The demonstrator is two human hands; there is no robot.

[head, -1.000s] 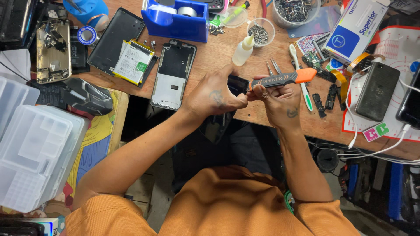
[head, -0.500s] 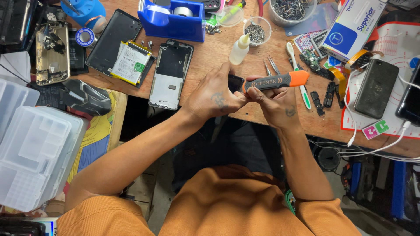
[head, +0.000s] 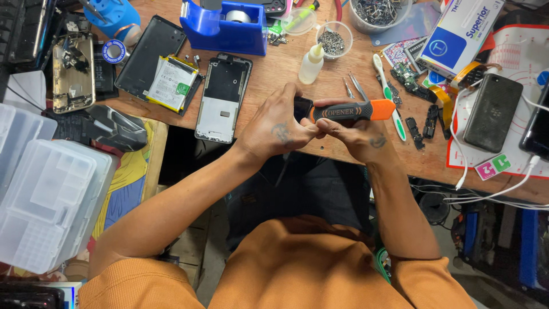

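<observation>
At the near edge of the desk (head: 274,68), just above the lap, a small dark phone part (head: 301,107) is pinched in the left hand (head: 274,129); only a dark, glossy corner is seen past the curled fingers (head: 297,133), which are closed tight around it. An opening tool (head: 354,110), black rubbery grip with a smooth orange end cap, is gripped in the right hand (head: 357,137), fingers wrapped shut on the handle, its working end hidden against the part. The step is judged to be prying at a seam; steady, shallow leverage is called for next, with the part braced firmly.

Just beyond, thin metal tweezers (head: 354,87) and a white squeeze bottle (head: 311,63) are set. Left of the hands an emptied phone frame (head: 223,97) is laid flat, rectangular, grey inside, beside a foil-wrapped battery (head: 171,83) on a matte back cover. A blue plastic tape dispenser (head: 229,26) is placed further back. To the right a dark textured phone (head: 492,111) is rested on a white mat. Clear plastic organiser boxes (head: 46,200) are stacked at far left.
</observation>
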